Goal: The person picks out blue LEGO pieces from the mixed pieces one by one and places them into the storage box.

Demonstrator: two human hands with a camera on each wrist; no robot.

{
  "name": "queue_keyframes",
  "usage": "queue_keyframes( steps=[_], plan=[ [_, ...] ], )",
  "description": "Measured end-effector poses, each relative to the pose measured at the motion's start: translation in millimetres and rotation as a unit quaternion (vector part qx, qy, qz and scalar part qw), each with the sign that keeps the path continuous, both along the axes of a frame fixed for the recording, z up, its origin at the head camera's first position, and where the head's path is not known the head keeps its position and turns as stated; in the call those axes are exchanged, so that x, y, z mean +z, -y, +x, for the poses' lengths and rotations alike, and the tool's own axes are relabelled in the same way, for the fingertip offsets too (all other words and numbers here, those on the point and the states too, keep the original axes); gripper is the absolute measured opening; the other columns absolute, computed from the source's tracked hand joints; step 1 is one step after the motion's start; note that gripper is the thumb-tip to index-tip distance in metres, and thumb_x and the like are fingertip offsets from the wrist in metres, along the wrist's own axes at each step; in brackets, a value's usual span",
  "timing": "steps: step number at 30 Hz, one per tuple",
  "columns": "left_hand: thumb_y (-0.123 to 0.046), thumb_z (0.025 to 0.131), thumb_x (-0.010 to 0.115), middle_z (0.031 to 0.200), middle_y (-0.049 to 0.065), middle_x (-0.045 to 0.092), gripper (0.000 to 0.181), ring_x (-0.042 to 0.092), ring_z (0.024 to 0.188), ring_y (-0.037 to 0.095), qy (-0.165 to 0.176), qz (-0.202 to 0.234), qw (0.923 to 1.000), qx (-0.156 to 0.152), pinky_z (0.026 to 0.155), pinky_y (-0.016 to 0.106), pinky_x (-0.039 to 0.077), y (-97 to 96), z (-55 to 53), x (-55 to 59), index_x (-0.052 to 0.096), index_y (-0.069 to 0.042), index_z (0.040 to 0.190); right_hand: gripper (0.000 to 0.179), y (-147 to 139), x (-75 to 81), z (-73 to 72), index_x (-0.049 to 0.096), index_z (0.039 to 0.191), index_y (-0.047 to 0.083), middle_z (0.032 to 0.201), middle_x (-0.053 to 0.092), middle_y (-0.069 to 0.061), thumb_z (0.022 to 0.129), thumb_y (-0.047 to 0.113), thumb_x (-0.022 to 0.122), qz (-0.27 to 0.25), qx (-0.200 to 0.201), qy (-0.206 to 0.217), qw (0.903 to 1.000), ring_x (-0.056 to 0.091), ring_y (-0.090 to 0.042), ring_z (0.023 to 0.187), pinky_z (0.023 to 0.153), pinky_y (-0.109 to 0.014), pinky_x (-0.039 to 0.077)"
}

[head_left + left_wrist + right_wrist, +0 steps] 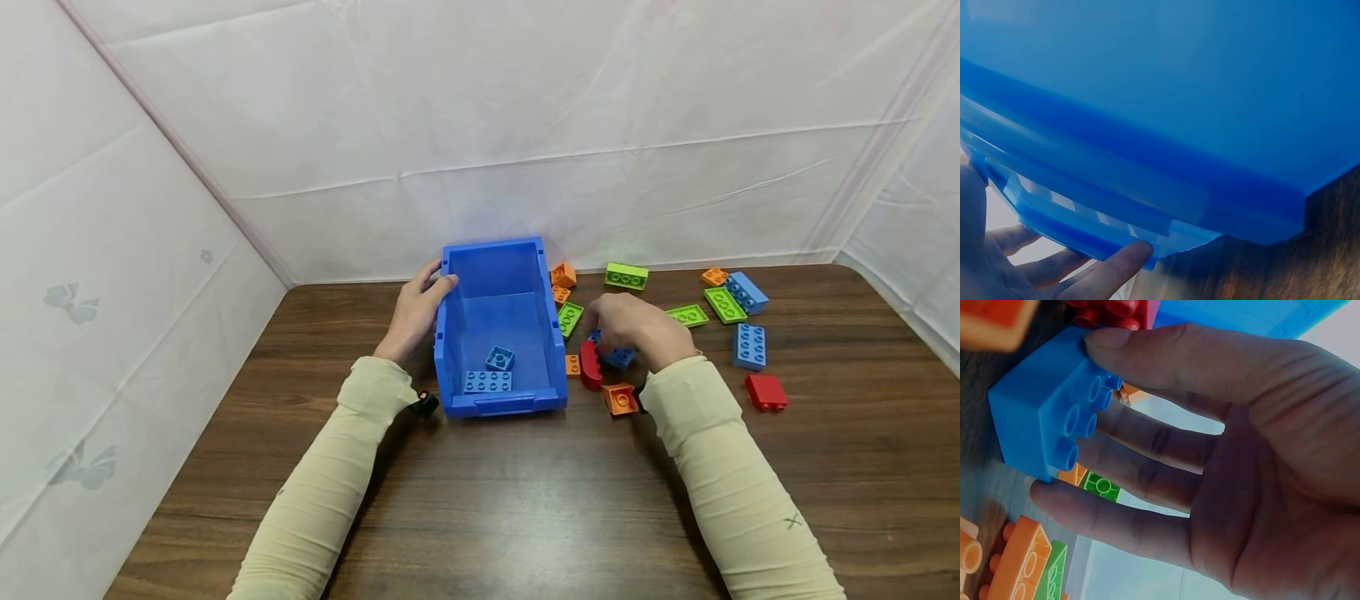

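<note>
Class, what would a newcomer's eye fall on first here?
The blue bin central in the head view likely draws the eye first, gripped at its left side by the left hand. Next come bright bricks scattered to its right, where the right hand holds a blue brick.

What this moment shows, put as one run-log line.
left hand: grips blue bin | right hand: fingers around blue brick | in bin: long blue brick, small blue brick | by right hand: red curved brick
</note>
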State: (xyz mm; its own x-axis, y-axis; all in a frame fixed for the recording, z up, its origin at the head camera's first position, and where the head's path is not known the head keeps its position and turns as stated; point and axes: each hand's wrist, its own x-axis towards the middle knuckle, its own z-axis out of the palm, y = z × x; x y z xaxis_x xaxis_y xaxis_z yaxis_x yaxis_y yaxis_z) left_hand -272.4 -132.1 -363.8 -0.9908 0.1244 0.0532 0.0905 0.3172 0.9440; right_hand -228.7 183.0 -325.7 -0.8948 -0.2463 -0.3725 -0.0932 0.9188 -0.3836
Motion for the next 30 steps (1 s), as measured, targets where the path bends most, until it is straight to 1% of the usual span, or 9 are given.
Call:
queue_keyframes(
  steps=[5, 10, 13, 17, 20, 25, 30],
  plan=[
    [-0.049, 0.107, 0.058, 0.157, 0.013, 0.051, 0.065, 0.058, 0.133, 0.039, 0.0, 0.004, 1.0, -0.003, 0.104, 0.059, 0.051, 0.5, -0.1, 0.2, 0.04, -0.027, 0.166, 0.037, 0.7, -0.4, -0.6, 0.07, 0.127, -0.001, 0.126, 0.066, -0.02, 0.091, -0.01, 0.069, -0.005, -0.004, 0.007, 1.0, 0.062, -0.032, 0.098, 0.087, -0.048, 0.058],
    [-0.049, 0.107, 0.058, 0.157, 0.013, 0.051, 0.066, 0.058, 0.132, 0.039, 0.001, 0.006, 1.0, -0.003, 0.104, 0.059, 0.051, 0.7, 0.2, 0.3, 0.04, -0.027, 0.166, 0.041, 1.5, 0.1, 0.6, 0.07, 0.132, 0.002, 0.131, 0.065, -0.02, 0.093, -0.01, 0.066, -0.003, -0.013, 0.012, 0.9998, 0.06, -0.031, 0.097, 0.083, -0.045, 0.057],
    [-0.049, 0.107, 0.059, 0.156, 0.012, 0.052, 0.065, 0.059, 0.131, 0.039, 0.004, 0.01, 0.9999, -0.003, 0.102, 0.059, 0.052, 0.5, 1.0, 0.4, 0.041, -0.028, 0.165, 0.042, 1.3, -0.3, 0.4, 0.068, 0.133, 0.001, 0.131, 0.065, -0.021, 0.093, -0.01, 0.065, 0.002, -0.011, 0.008, 0.9999, 0.06, -0.03, 0.096, 0.082, -0.044, 0.056],
    [-0.05, 0.106, 0.06, 0.155, 0.013, 0.053, 0.065, 0.059, 0.13, 0.04, 0.008, 0.012, 0.9999, -0.002, 0.101, 0.06, 0.053, 0.3, 0.9, 0.3, 0.042, -0.029, 0.165, 0.039, 1.4, 0.7, 0.5, 0.068, 0.132, 0.0, 0.128, 0.065, -0.022, 0.094, -0.007, 0.067, 0.009, -0.008, -0.001, 0.9999, 0.062, -0.033, 0.1, 0.089, -0.05, 0.057],
    [-0.05, 0.106, 0.06, 0.154, 0.013, 0.054, 0.064, 0.06, 0.129, 0.039, 0.005, 0.011, 0.9999, -0.001, 0.101, 0.059, 0.053, 0.2, -0.2, -0.2, 0.043, -0.028, 0.164, 0.035, 0.5, 2.3, 0.9, 0.069, 0.129, 0.001, 0.126, 0.065, -0.022, 0.094, -0.004, 0.07, 0.013, -0.007, -0.01, 0.9998, 0.062, -0.035, 0.103, 0.093, -0.053, 0.056],
    [-0.046, 0.106, 0.06, 0.151, 0.012, 0.057, 0.061, 0.062, 0.126, 0.036, -0.007, 0.018, 0.9998, -0.001, 0.1, 0.056, 0.054, 0.0, -1.3, -1.3, 0.046, -0.026, 0.162, 0.031, -3.4, 6.0, 2.9, 0.07, 0.124, 0.001, 0.12, 0.065, -0.021, 0.094, -0.003, 0.069, 0.005, 0.004, -0.029, 0.9995, 0.062, -0.035, 0.101, 0.086, -0.049, 0.057],
    [-0.047, 0.106, 0.06, 0.153, 0.01, 0.056, 0.061, 0.062, 0.127, 0.036, -0.003, 0.022, 0.9998, -0.001, 0.1, 0.056, 0.054, 0.3, -0.7, -1.7, 0.046, -0.028, 0.162, 0.032, -5.5, 11.8, 5.5, 0.068, 0.129, -0.001, 0.121, 0.064, -0.023, 0.097, 0.0, 0.068, -0.01, 0.007, -0.048, 0.9988, 0.061, -0.036, 0.101, 0.085, -0.049, 0.058]
  ],
)
